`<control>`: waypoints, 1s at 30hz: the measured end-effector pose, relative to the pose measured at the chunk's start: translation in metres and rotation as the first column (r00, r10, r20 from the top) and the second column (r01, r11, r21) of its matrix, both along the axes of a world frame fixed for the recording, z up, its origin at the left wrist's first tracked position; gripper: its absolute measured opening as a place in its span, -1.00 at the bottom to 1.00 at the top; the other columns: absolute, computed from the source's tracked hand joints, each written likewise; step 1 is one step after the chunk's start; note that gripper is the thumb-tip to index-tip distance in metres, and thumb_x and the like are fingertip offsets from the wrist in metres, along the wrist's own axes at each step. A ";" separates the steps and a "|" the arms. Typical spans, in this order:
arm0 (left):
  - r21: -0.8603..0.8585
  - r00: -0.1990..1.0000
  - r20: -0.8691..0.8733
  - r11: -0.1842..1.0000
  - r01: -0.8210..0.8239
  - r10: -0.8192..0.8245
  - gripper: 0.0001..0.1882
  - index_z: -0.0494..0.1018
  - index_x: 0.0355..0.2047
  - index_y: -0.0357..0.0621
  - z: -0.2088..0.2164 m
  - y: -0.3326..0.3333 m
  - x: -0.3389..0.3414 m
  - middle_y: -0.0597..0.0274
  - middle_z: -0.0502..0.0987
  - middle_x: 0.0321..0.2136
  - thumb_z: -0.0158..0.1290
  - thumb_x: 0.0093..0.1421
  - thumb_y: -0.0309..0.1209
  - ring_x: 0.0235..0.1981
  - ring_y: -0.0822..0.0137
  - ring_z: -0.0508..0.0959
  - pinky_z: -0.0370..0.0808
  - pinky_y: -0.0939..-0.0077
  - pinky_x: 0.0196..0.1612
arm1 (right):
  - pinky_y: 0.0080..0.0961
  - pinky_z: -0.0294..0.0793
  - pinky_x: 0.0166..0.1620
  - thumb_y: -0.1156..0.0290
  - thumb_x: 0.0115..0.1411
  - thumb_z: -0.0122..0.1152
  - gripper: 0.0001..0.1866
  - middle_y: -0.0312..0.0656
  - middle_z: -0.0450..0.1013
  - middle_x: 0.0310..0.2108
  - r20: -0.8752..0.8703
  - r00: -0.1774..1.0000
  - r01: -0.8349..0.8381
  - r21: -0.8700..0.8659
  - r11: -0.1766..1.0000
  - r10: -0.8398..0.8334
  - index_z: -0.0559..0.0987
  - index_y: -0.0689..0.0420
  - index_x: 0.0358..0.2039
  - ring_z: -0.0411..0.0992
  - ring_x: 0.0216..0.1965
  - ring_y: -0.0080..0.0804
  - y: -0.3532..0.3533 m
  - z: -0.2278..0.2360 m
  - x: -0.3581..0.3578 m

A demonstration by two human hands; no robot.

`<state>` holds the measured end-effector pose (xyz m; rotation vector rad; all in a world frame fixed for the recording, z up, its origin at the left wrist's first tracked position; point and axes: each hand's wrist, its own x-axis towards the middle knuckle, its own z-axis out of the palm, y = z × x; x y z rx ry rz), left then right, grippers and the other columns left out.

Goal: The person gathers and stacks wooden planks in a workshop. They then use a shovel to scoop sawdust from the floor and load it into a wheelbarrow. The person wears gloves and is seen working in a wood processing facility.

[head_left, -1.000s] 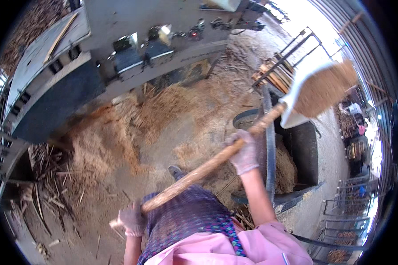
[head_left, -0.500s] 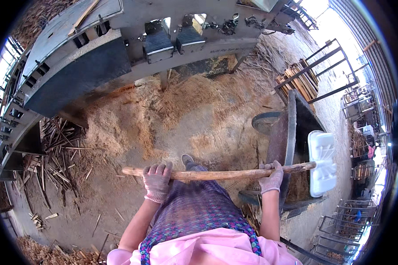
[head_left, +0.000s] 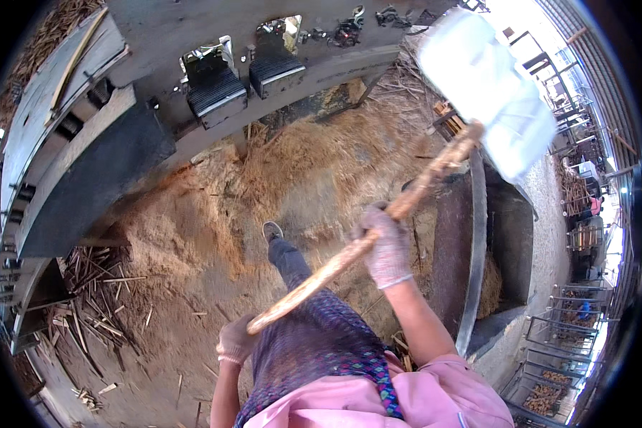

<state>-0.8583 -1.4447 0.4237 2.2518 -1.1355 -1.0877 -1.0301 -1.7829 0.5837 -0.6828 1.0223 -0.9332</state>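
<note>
A long, rough wooden pole with a broad white plastic head slants across in front of me, from lower left up to the right. My left hand, in a light work glove, is closed round its lower end near my hip. Farther up, my gloved right hand grips the shaft below the head. The head is raised and blurred by motion, beyond a dark metal cart on the right that holds some sawdust. Whether the head touches anything cannot be told.
A large grey machine with ribbed chutes spans the far side and left. Sawdust covers the floor beneath it. Wood scraps lie at the left. Metal racks stand at the right, and a person is far off there.
The pole has swung from nearly level to a steep slant, its white head rising forward. My right hand has moved forward and left; my left hand has dropped nearer my body. My view has shifted.
</note>
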 end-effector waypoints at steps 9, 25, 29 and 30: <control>0.137 0.806 0.590 0.990 -0.034 -0.054 -0.71 0.59 -0.30 0.08 -0.005 -0.038 0.127 0.17 0.60 -0.55 0.28 -0.11 -0.31 -0.51 0.02 0.61 0.49 0.08 -0.41 | -0.11 0.59 -0.32 0.39 0.26 0.21 -0.86 -0.26 0.38 -0.47 0.008 0.991 0.096 0.660 0.745 -0.136 0.43 0.08 -0.25 0.45 -0.51 -0.29 -0.090 -0.165 0.126; 0.535 -0.027 -0.838 0.832 0.147 0.544 -0.48 0.37 0.09 -0.20 -0.099 -0.423 0.184 0.19 0.51 -0.42 0.20 0.19 -0.24 -0.60 0.38 0.54 0.55 0.50 -0.48 | -0.22 0.51 -0.36 0.28 0.40 -0.12 -0.66 -0.12 0.54 -0.49 -0.809 0.347 -0.380 0.341 0.860 0.474 0.60 0.14 -0.37 0.51 -0.47 -0.29 -0.380 -0.536 0.085; 0.702 -0.211 -0.670 0.700 0.130 0.711 -0.46 0.34 0.11 -0.21 -0.105 -0.388 0.184 0.24 0.47 -0.46 0.21 0.19 -0.26 -0.58 0.41 0.52 0.50 0.59 -0.53 | -0.20 0.60 -0.24 0.34 0.36 -0.10 -0.65 0.00 0.61 -0.25 -0.899 0.012 -0.526 0.367 0.767 0.438 0.68 0.16 -0.28 0.60 -0.27 -0.11 -0.366 -0.558 0.096; 0.705 -0.187 -0.678 0.700 0.108 0.711 -0.44 0.34 0.11 -0.19 -0.101 -0.370 0.185 0.26 0.45 -0.47 0.24 0.17 -0.25 -0.56 0.42 0.50 0.49 0.59 -0.53 | -0.21 0.61 -0.24 0.35 0.36 -0.09 -0.65 0.01 0.62 -0.26 -0.909 -0.106 -0.508 0.398 0.764 0.403 0.69 0.17 -0.30 0.62 -0.28 -0.10 -0.346 -0.550 0.105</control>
